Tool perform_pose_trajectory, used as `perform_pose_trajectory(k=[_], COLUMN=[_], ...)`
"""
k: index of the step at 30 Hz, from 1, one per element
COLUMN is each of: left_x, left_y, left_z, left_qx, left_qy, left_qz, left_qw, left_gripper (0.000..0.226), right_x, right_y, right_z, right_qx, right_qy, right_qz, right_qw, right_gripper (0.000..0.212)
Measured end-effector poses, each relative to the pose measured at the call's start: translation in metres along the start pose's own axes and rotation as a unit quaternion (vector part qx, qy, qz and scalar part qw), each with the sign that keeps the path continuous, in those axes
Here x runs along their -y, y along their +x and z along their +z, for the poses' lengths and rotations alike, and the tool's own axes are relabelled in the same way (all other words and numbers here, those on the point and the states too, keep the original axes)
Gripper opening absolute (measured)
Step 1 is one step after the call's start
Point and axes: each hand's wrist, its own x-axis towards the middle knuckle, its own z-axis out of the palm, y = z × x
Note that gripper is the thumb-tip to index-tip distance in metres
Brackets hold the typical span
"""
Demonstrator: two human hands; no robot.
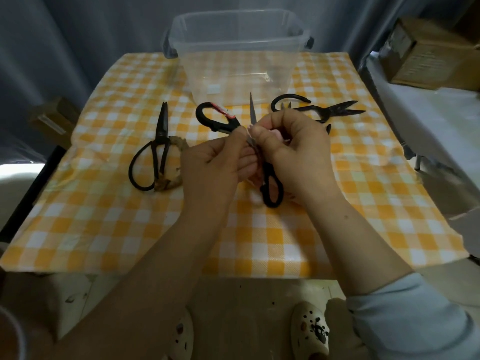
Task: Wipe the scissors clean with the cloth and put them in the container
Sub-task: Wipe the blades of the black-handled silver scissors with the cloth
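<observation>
Over the middle of the table I hold a black-handled pair of scissors [271, 189], spread wide open. One blade points up toward the container, and one handle loop carries red and white tape. My left hand [215, 162] grips the scissors near the pivot. My right hand [296, 152] pinches a small pale pink cloth [278, 134] against the blade; most of the cloth is hidden by my fingers. A clear plastic container [239, 45] with dark side handles stands at the table's far edge, with nothing visible inside.
An old dark pair of scissors [159, 149] with a tan-wrapped handle lies at the left. Another dark pair [327, 110] lies at the right, near the container. The table wears a yellow checked cloth [259, 242]. Boxes [428, 53] stand at the far right.
</observation>
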Motion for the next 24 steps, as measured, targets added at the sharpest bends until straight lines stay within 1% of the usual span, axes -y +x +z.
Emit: perform_pose_trajectory(k=[2,4,6,8,10,12,13,15,17,18,19,21,24], left_x=[-0.001,-0.002,-0.002,-0.002,-0.002,-0.002,-0.002,-0.002,-0.002,-0.002,-0.002,-0.002,-0.003], left_y=[0.004,0.007,0.007,0.008,0.009,0.012,0.013,0.015,0.017,0.018,0.018,0.015,0.013], left_z=[-0.003,-0.006,-0.008,-0.009,-0.010,-0.011,-0.011,-0.012,-0.015,-0.016,-0.016,-0.015,-0.012], left_qx=[0.015,0.058,0.078,0.065,0.047,0.028,0.016,-0.019,-0.051,-0.055,-0.048,-0.011,0.038], left_qy=[0.000,0.002,0.005,0.011,0.021,0.032,0.040,0.055,0.062,0.062,0.063,0.069,0.078], left_qz=[-0.031,-0.047,-0.053,-0.053,-0.053,-0.048,-0.040,-0.012,0.014,0.018,0.016,0.003,-0.006], left_qw=[0.999,0.997,0.996,0.996,0.997,0.998,0.998,0.998,0.997,0.996,0.997,0.998,0.996], left_gripper=[0.017,0.010,0.010,0.014,0.017,0.020,0.021,0.021,0.022,0.021,0.020,0.018,0.019], right_x=[0.000,0.000,0.000,-0.003,-0.010,-0.015,-0.017,-0.020,-0.022,-0.023,-0.023,-0.023,-0.021], right_y=[0.002,0.006,0.012,0.017,0.019,0.020,0.021,0.024,0.027,0.028,0.027,0.025,0.022], right_z=[-0.003,-0.012,-0.025,-0.035,-0.039,-0.041,-0.042,-0.046,-0.048,-0.048,-0.046,-0.039,-0.033], right_qx=[-0.005,-0.028,-0.057,-0.089,-0.130,-0.164,-0.175,-0.191,-0.192,-0.181,-0.164,-0.130,-0.111], right_qy=[-0.007,0.040,0.071,0.060,0.007,-0.045,-0.056,-0.043,0.026,0.059,0.070,0.057,0.041], right_qz=[0.029,0.060,0.065,0.059,0.039,0.006,-0.003,0.010,0.046,0.057,0.065,0.069,0.041], right_qw=[1.000,0.997,0.994,0.992,0.991,0.985,0.983,0.981,0.980,0.980,0.982,0.988,0.992], right_gripper=[0.010,0.011,0.010,0.011,0.010,0.004,0.004,0.007,0.015,0.018,0.017,0.011,0.007])
